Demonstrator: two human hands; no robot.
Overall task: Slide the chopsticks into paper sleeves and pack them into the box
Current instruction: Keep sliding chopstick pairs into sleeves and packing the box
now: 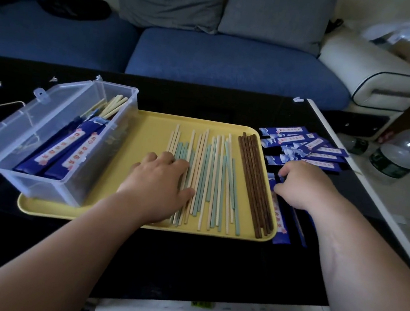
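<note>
Left hand [160, 175] lies palm down on the loose chopsticks in the yellow tray [150, 128], thumb stretched along the sticks. I see nothing closed inside it, so I log it as released and resting. Right hand [301, 185] is off the tray's right edge with its fingers curled down onto the blue paper sleeves [308, 147] on the black bench [186, 256]. The fingertips are hidden from me, so I cannot tell whether it pinches a sleeve or only touches one. A long sleeve [282, 224] runs out from under that hand toward me, just beside the tray rim. Unsleeved stock in the tray lies roughly parallel, pointing away from me: pale chopsticks [200, 154] mixed with green chopsticks [205, 176] in the middle, and a tight group of dark brown chopsticks [252, 182] along the right side. The clear plastic box [65, 190] stands on the tray's left end and overhangs its left edge, its lid [9, 118] swung open to the left. Inside it, sleeved chopsticks [65, 151] lie lengthwise, with bare pale stick ends showing at the far end. The remaining sleeves are fanned in a loose overlapping pile beyond the right hand. A water bottle [402, 156] lies on the pale surface to the far right. A blue sofa [210, 58] with grey cushions is behind the bench.
</note>
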